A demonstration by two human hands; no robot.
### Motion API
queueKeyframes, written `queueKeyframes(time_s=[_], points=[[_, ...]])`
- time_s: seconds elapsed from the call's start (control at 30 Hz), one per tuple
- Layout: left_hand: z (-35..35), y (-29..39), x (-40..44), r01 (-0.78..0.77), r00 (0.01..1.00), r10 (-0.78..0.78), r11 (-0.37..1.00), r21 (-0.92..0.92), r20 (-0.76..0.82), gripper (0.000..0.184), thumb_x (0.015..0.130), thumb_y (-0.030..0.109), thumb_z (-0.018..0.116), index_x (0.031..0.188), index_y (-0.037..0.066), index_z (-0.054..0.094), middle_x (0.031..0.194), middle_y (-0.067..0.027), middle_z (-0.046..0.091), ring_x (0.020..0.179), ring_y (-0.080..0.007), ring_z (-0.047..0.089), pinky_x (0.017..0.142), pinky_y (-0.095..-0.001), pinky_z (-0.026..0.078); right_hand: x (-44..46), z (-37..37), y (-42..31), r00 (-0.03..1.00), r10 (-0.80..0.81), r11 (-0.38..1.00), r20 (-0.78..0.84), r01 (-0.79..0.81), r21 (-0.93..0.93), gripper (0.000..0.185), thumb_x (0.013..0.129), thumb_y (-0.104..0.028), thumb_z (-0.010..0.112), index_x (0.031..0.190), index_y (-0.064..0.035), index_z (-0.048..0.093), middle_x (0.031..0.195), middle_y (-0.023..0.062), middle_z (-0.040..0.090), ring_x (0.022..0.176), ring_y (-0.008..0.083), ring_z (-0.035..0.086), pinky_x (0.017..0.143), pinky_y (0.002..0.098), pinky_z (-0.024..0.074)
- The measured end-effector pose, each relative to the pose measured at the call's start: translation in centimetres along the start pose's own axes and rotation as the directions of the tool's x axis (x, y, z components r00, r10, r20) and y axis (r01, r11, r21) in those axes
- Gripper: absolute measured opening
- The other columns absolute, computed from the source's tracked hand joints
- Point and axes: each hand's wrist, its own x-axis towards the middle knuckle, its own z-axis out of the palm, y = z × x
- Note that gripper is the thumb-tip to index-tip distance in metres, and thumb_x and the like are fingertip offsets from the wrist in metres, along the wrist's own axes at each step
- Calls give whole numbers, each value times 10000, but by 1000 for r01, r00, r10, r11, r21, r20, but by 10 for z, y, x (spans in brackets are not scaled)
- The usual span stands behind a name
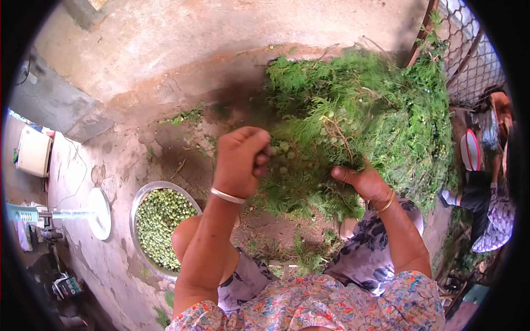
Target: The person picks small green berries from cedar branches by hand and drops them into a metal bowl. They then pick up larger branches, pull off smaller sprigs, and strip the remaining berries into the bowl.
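Observation:
My left hand (240, 157), with a white bangle at the wrist, is raised with its fingers curled closed. What it holds, if anything, is hidden. My right hand (364, 185), wearing a gold-coloured bangle, is closed around a leafy evergreen branch (335, 129) with a brown stem and pale green cones. The branch extends up and left from that hand, in front of a large heap of cut evergreen branches (419, 132). Left of my left arm, a round metal basin (135, 220) holds many small green cones (164, 229).
A pedestal fan (99, 214) stands at the left, beyond the basin. A wall (221, 33) runs along the back. At the right are a wire mesh fence (469, 55) and another person's leg (479, 193). Loose sprigs (187, 116) lie on the ground.

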Motion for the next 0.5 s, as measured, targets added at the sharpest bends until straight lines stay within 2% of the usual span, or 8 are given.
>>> queueKeyframes(time_s=[0.03,0.1,0.2,0.27,0.33,0.37,0.43,0.5], points=[[-6,4,1,0,1000,0,1000,0,2,108,804,112,592,835,13,560,646,-37,541,511,-59,438,374,-197,319,2,-4,2,999,38,999,29,-39,24,693,760,-438,673,1231,0,414,1101,113,601,1046,179,532,958,322,363],[-19,14,4,-60,991,93,951,-302,95,116,839,118,532,906,23,544,729,-70,555,524,-76,452,378,-192,335,1,-5,1,996,72,996,57,-75,48,706,754,-434,681,1234,4,406,1104,116,600,1041,181,534,959,322,360],[-14,19,-4,-42,978,115,924,-380,173,149,840,114,520,960,27,531,783,-90,565,517,-97,454,381,-191,339,-1,-4,-3,998,66,988,17,-67,138,700,756,-478,654,1233,-10,448,1133,100,596,1076,173,518,1032,320,263],[-7,15,-7,-18,974,110,910,-414,200,137,825,108,543,936,28,542,763,-80,570,514,-104,460,381,-193,343,1,-7,0,996,83,996,12,-84,34,678,760,-489,642,1225,-25,476,1135,95,598,1099,164,509,1057,319,212],[-2,7,-6,-7,991,14,998,-58,130,143,767,93,617,870,-4,594,708,-54,585,545,-91,492,427,-204,377,2,-7,2,997,70,998,21,-70,-3,667,760,-477,650,1222,-28,478,1124,96,603,1095,164,512,1044,320,238],[2,-1,-4,-6,992,14,998,-59,129,143,767,93,617,870,-4,594,708,-54,585,545,-91,492,427,-204,377,3,-8,2,998,56,998,29,-55,-40,657,759,-465,657,1219,-30,479,1113,97,608,1091,165,516,1030,321,264],[13,-14,-1,-375,920,380,777,505,98,155,719,76,664,809,-45,629,649,-26,587,584,-66,515,492,-207,404,2,-6,0,997,51,998,53,-50,-31,653,760,-455,662,1216,-27,475,1111,100,608,1086,165,520,1026,323,270],[17,-19,-2,-375,915,398,768,520,71,176,714,70,662,823,-66,634,637,-26,588,613,-50,516,546,-205,413,1,-2,-7,996,46,999,78,-45,-19,650,761,-446,667,1214,-24,471,1109,102,608,1081,166,523,1022,325,277]])
